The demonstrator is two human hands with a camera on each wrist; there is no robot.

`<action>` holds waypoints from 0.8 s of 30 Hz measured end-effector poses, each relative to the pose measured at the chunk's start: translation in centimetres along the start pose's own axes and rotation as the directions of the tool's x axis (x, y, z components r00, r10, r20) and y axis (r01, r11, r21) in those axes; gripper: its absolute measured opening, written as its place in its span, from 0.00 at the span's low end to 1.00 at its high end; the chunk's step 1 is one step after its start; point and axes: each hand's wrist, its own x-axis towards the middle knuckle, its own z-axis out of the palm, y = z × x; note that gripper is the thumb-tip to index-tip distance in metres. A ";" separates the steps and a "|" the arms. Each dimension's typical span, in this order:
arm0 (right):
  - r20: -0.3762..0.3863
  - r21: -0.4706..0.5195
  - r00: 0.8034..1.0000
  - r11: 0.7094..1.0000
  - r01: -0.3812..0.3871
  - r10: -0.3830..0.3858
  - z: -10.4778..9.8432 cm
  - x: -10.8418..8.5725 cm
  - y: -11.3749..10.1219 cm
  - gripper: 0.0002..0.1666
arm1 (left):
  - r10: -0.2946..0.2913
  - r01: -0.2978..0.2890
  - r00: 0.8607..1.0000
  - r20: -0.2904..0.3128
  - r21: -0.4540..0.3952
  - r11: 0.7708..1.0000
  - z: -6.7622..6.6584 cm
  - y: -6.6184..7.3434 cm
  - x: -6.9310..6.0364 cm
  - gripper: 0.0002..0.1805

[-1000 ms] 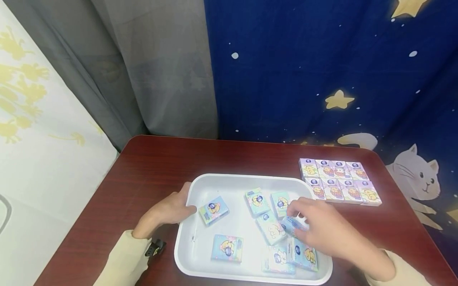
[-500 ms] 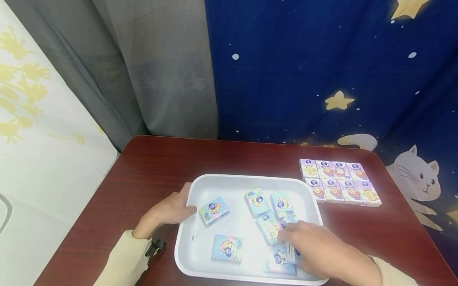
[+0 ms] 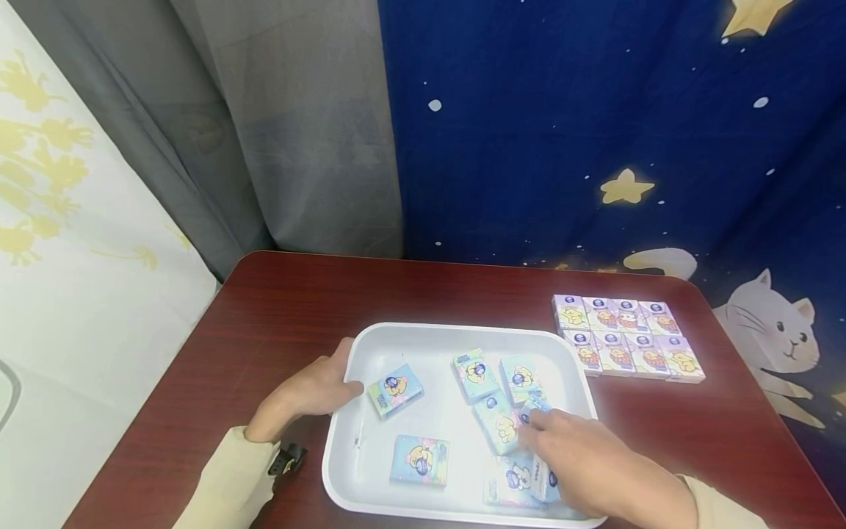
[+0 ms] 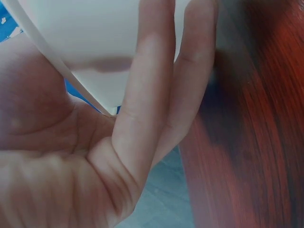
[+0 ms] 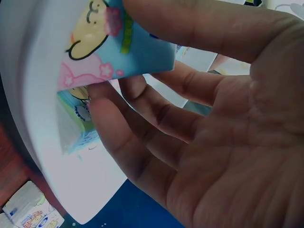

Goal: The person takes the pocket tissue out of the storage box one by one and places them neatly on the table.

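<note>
At the left end of a white tray [image 3: 456, 328], my left hand [image 3: 316, 386] holds the rim. Its thumb lies over the edge, and in the left wrist view the fingers [image 4: 147, 95] run along the outer wall. Inside the tray at the right, my right hand [image 3: 584, 459] pinches a blue tissue pack [image 5: 149, 54] between thumb and fingers. That pack is mostly covered by the hand in the head view. Beside it lie another blue pack [image 3: 512, 481] and a pale pack [image 3: 497, 425]. A further pack [image 3: 532, 405] is partly hidden at the fingertips.
Two packs lie apart in the tray's left half, one upper pack [image 3: 396, 389] and one lower pack [image 3: 420, 460]. Two more sit near the upper middle. Purple packs [image 3: 628, 334] form two neat rows on the table [image 3: 297, 301], just beyond the tray's right corner.
My right hand has let go of one blue pack, moved down toward the near right corner and taken hold of another. The left hand stays on the rim.
</note>
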 end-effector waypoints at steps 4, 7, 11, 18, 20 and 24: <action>-0.059 -0.046 0.996 0.997 0.060 -0.063 0.2 -0.2 0.4 0.29 | 0.000 0.000 1.000 -0.002 -0.006 1.000 0.0 0.0 0.1 0.38; -0.042 -0.005 0.999 0.999 0.032 -0.032 0.2 -0.3 0.6 0.26 | -0.002 0.002 1.000 -0.001 -0.009 1.000 0.0 0.0 0.1 0.38; 0.065 0.100 0.995 0.991 -0.088 0.082 0.0 -0.3 0.7 0.28 | -0.004 0.004 1.000 -0.003 -0.006 1.000 0.0 0.0 0.1 0.38; 0.052 0.183 0.996 0.980 -0.078 0.070 0.0 -0.7 1.5 0.26 | 0.004 -0.004 1.000 0.003 -0.015 1.000 -0.1 0.2 0.0 0.38; 0.012 0.189 1.000 0.982 -0.015 0.013 0.0 -0.9 2.0 0.24 | 0.009 -0.009 1.000 0.006 -0.015 1.000 -0.2 0.2 0.0 0.38; -0.029 0.254 0.998 0.966 0.056 -0.050 -0.4 -1.0 2.6 0.23 | 0.011 -0.011 1.000 0.007 -0.006 1.000 -0.4 0.0 -0.1 0.38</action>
